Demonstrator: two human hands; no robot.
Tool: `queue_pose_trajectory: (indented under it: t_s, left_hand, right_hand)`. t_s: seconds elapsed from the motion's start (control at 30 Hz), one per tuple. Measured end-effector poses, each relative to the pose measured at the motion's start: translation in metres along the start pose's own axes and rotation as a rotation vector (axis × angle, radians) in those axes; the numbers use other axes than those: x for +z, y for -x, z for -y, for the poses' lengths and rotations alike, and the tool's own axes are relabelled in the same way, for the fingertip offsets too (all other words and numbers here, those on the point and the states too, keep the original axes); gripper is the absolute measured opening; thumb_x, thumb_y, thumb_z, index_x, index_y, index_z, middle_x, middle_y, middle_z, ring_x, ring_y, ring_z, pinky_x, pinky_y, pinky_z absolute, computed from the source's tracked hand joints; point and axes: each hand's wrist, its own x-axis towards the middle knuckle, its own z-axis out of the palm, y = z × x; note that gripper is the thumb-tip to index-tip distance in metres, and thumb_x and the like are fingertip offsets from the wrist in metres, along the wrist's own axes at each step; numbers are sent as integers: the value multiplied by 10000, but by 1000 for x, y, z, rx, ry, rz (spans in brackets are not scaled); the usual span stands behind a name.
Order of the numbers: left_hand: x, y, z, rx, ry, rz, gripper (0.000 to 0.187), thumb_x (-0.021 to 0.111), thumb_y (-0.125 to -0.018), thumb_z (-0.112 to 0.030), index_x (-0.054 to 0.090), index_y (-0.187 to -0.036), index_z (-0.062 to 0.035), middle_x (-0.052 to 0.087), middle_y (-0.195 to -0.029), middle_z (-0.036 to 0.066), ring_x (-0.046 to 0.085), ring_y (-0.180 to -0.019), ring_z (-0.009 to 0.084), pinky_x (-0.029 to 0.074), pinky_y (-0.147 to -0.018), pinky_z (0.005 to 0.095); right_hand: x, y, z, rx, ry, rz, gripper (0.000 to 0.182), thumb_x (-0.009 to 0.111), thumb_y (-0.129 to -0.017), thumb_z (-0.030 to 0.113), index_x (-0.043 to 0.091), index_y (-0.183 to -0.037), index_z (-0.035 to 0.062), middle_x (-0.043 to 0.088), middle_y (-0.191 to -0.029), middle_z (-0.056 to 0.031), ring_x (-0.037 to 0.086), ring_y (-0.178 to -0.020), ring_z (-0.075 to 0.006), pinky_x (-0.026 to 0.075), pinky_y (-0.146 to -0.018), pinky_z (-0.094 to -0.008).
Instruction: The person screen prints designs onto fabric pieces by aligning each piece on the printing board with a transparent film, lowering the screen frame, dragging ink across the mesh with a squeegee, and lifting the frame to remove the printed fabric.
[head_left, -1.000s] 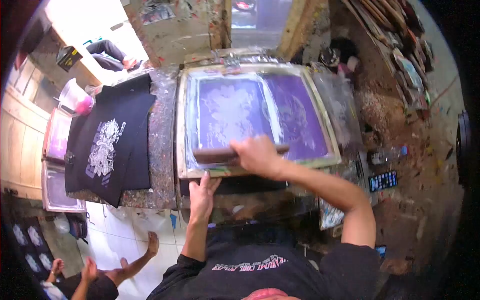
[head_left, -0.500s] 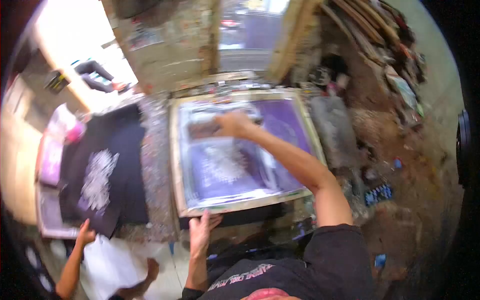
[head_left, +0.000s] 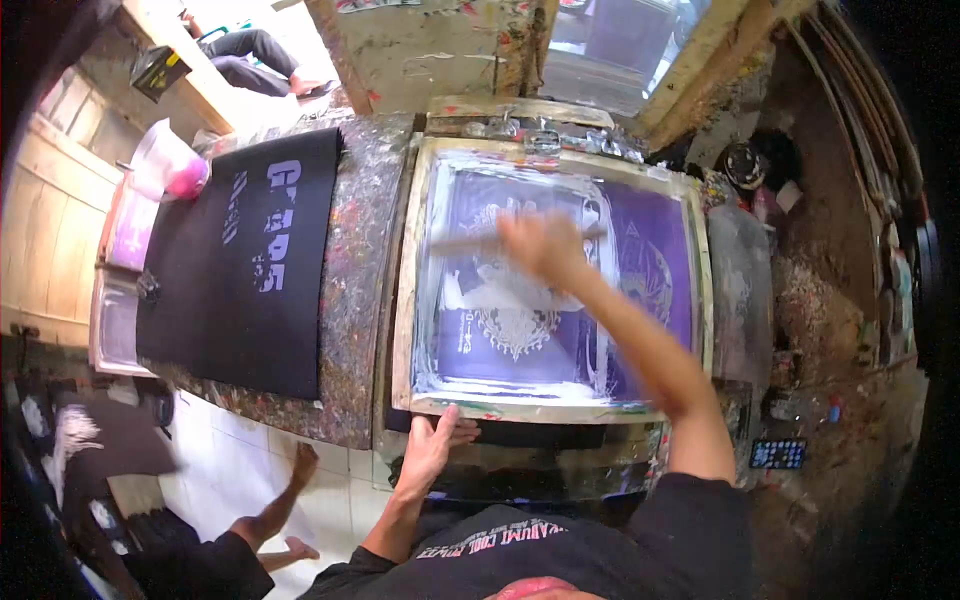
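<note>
My right hand [head_left: 545, 250], blurred, grips a squeegee [head_left: 465, 244] that lies across the upper middle of a wooden-framed printing screen [head_left: 404, 330]. White ink is smeared inside the frame, and the mesh [head_left: 655, 240] looks purple, with an ornamental design showing below the squeegee. My left hand [head_left: 437, 448] holds the near edge of the frame, thumb on top, its other fingers partly beneath the edge. Black fabric [head_left: 560, 436] shows under that edge. Left of the screen lies a black fabric panel [head_left: 235, 330] with pale purple lettering.
Another person's arm [head_left: 275, 510] reaches in at the lower left, near dark cloth [head_left: 120, 440] with a white print. A pink-stained container [head_left: 165, 165] stands beyond the black panel. An ink-crusted board [head_left: 355, 260] separates panel and screen. A phone-like device [head_left: 778, 454] lies at the right.
The view has shifted, so the screen sits further right. The white-printed black piece has left the left board for the co-worker's side, uncovering the lettered panel. My hands keep their holds.
</note>
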Motion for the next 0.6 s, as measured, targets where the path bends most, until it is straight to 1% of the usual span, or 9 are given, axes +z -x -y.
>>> queue_pose_trajectory:
  t_s: [0.03, 0.07, 0.2, 0.23, 0.27, 0.4, 0.5, 0.57, 0.6]
  left_hand:
    - [1, -1, -4, 25, 7, 0, 464, 536, -1048, -326, 553, -1042, 137, 691, -962, 261, 727, -886, 327, 612, -793, 400]
    - [1, 0, -7, 43, 5, 6, 462, 536, -1048, -326, 540, -1057, 135, 687, -970, 262, 726, -893, 328, 612, -795, 400]
    - [-7, -8, 3, -18, -4, 55, 440, 525, -1053, -312, 475, -1136, 117, 675, -1013, 267, 723, -907, 333, 611, -810, 406]
    - [-8, -7, 3, -10, -15, 63, 440, 525, -1053, -312, 475, -1136, 117, 675, -1013, 267, 723, -907, 333, 611, -810, 406]
    - [-8, -7, 2, 11, -13, 69, 439, 524, -1053, -310, 474, -1141, 117, 675, -1014, 265, 723, -912, 333, 610, -813, 408]
    - [-7, -6, -5, -38, -19, 81, 437, 530, -1051, -298, 449, -1176, 114, 675, -1025, 258, 722, -932, 333, 610, -816, 412]
    - [-6, -4, -5, -5, 32, 62, 443, 531, -1051, -294, 461, -1196, 119, 675, -1045, 265, 721, -942, 336, 610, -817, 415]
    - [-7, -2, 0, -32, 79, 55, 444, 534, -1050, -294, 478, -1195, 121, 675, -1047, 266, 722, -941, 336, 609, -817, 416]
    - [-6, -9, -2, -18, 97, 78, 445, 537, -1048, -294, 494, -1195, 124, 676, -1050, 268, 722, -939, 335, 608, -817, 416]
  right_hand:
    - [-7, 41, 30, -138, 90, -191, 126, 587, -884, 229, 585, -900, 104, 670, -700, -102, 678, -599, -274, 541, -587, -452]
    - [-8, 70, 49, -208, 25, -207, 61, 580, -864, 187, 600, -873, 129, 661, -686, -74, 677, -591, -243, 544, -590, -437]
    - [-27, 92, 47, -280, -154, 50, 64, 605, -849, 212, 601, -872, 153, 642, -654, -70, 689, -614, -273, 534, -585, -454]
    - [-41, 71, 34, -268, -147, 111, 85, 600, -867, 230, 604, -904, 154, 634, -642, -79, 685, -614, -298, 522, -560, -471]
    - [-34, 46, 13, -213, -177, 153, 132, 557, -905, 238, 605, -974, 137, 697, -774, -126, 700, -683, -356, 523, -568, -501]
    - [-35, -59, -63, 95, 78, -83, 353, 687, -881, 416, 608, -1000, 94, 691, -740, -137, 695, -678, -351, 555, -609, -445]
    - [-26, -44, -44, 143, 3, -215, 387, 683, -895, 442, 614, -985, 73, 687, -706, -140, 701, -648, -328, 559, -593, -434]
    - [-22, -10, -15, 171, 2, -55, 365, 701, -881, 428, 623, -967, 82, 686, -693, -139, 699, -606, -313, 554, -550, -428]
    - [-19, 14, 3, 119, 85, -199, 310, 690, -889, 379, 611, -915, 81, 682, -691, -130, 685, -561, -304, 542, -508, -418]
